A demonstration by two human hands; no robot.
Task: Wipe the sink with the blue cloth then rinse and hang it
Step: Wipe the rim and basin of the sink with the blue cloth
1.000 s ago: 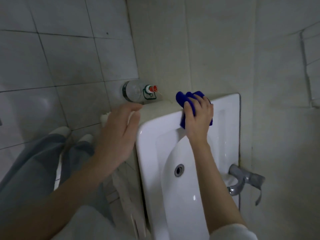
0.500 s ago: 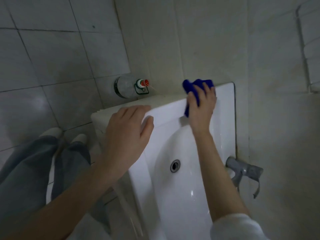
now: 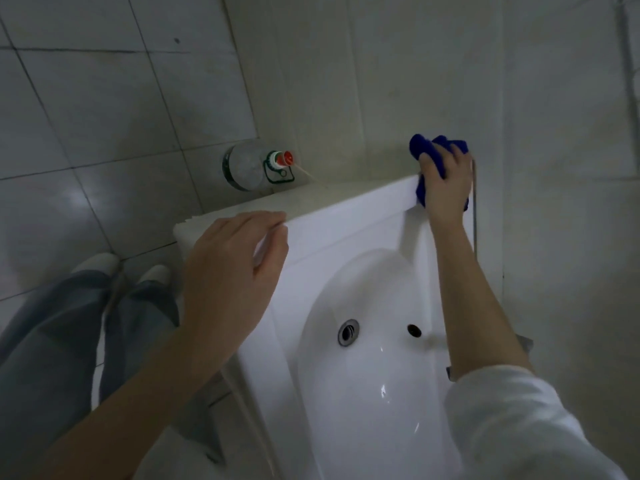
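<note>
Blue cloth [image 3: 424, 146] bunched, pressed on far rim corner of glossy white sink [image 3: 363, 209].

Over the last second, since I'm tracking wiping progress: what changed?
The right hand slid the blue cloth from the sink ledge out to its far corner by the wall. The left hand moved onto the rim. The cloth stayed gripped; the bottle stayed put.
</note>
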